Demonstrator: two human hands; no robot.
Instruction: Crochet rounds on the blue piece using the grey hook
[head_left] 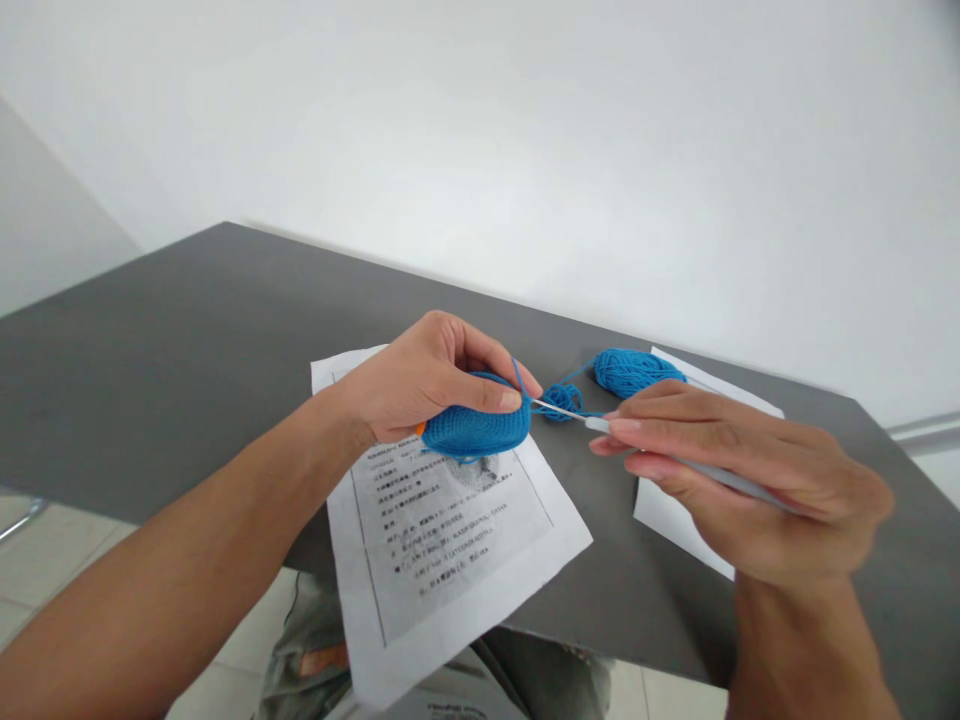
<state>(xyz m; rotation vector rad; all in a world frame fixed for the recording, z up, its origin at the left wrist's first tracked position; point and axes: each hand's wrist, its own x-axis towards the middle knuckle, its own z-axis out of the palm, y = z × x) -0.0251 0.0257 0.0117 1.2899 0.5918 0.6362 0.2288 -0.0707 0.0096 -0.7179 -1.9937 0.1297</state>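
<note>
My left hand (442, 375) is closed on a rounded blue crochet piece (476, 428), thumb across its upper face. A strand of blue yarn runs up over the left index finger. In my right hand (750, 460) is a crochet hook (598, 425) with a pale handle, gripped like a pen. Its thin metal shaft points left and meets the piece's right edge near the left fingertips; whether the tip is inside a stitch I cannot tell. A small orange bit (420, 429) shows at the piece's left edge, partly hidden by the hand.
Behind the hands lie a blue yarn skein (637, 372) and a loose yarn tangle (561, 401) on the grey table (187, 330). A printed sheet (465, 580) hangs over the front edge above my lap. Another white sheet (675, 525) lies under the right hand. A white wall stands behind.
</note>
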